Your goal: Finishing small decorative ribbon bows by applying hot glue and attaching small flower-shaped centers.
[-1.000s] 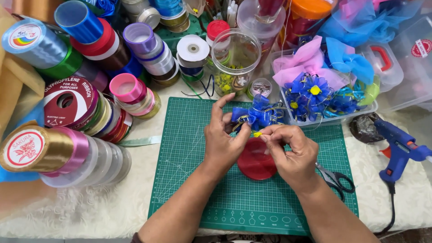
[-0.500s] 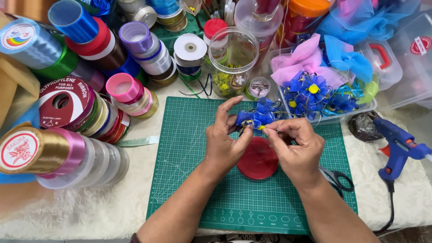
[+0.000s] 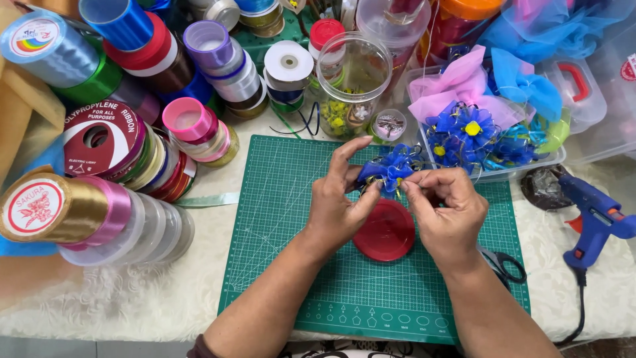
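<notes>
Pinching a blue ribbon flower (image 3: 387,171) between both hands, my left hand (image 3: 338,205) grips its side while my right hand (image 3: 444,209) works its yellow centre. Petals look formed; the middle seems unfinished. Beneath my hands, the green cutting mat (image 3: 278,265) offers room; ribbon spools (image 3: 119,159) crowd my left.

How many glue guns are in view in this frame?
1. The blue glue gun lies on the white cloth at the right edge, right of the green cutting mat, beyond the right hand. Others could be hidden in the clutter.
</notes>
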